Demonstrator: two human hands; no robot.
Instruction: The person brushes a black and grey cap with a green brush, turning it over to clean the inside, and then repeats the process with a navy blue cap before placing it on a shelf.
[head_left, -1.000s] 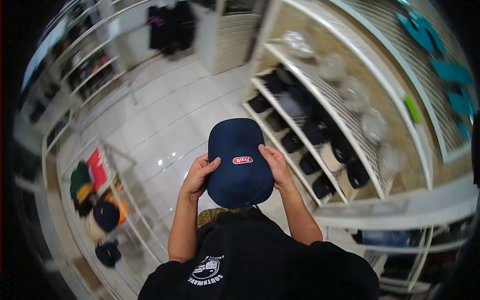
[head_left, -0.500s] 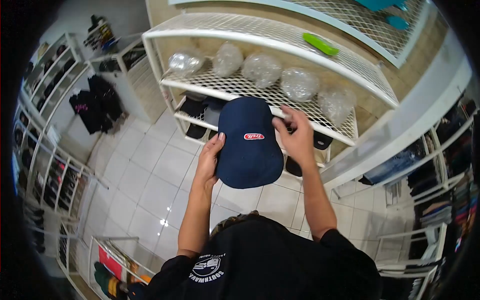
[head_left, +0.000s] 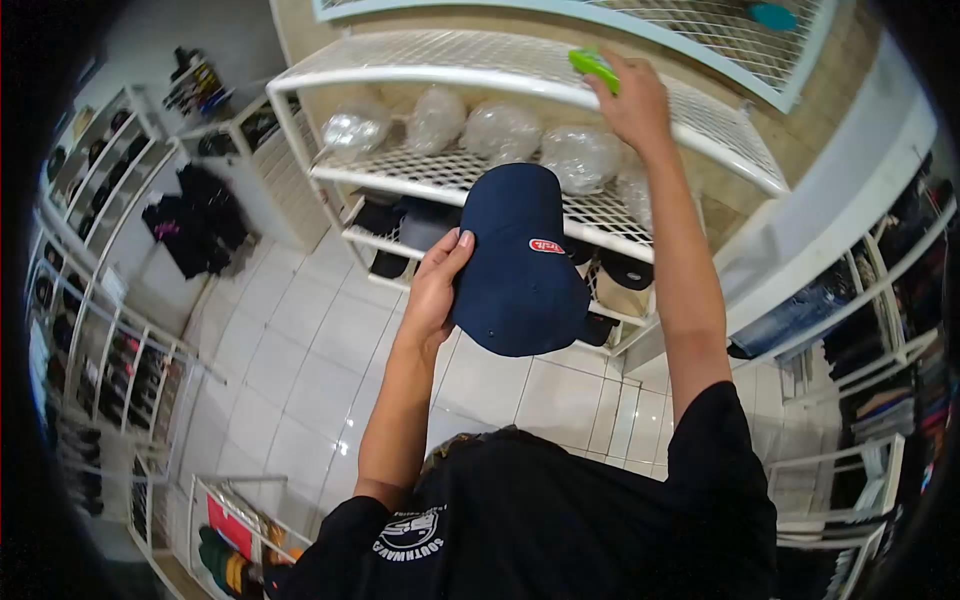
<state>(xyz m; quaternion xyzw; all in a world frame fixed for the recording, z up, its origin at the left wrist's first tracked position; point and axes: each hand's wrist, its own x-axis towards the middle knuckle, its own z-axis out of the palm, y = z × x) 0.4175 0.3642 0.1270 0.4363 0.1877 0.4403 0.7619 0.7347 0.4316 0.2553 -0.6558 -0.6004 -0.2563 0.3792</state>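
A navy blue baseball cap (head_left: 520,275) with a small red-and-white patch is held up in front of me, brim toward the shelf. My left hand (head_left: 440,280) grips its left side, with the thumb on top and the other fingers partly hidden. Up at the right, my right hand (head_left: 632,98) is closed around a bright green oblong brush-like object (head_left: 592,68) at the rack's top shelf. Only the left part of that green object shows; the fingers cover the remainder.
The white mesh rack (head_left: 420,75) stands ahead, with several plastic-wrapped rounded forms (head_left: 500,132) on its middle level. Caps (head_left: 625,270) sit on the lower levels. A white post (head_left: 850,190) rises at the right. Clothes racks and white floor tiles (head_left: 320,330) surround me.
My right hand has left the cap's side and reached up to the top shelf, closing on the green object. The cap, still in my left hand, has shifted slightly right and tilted.
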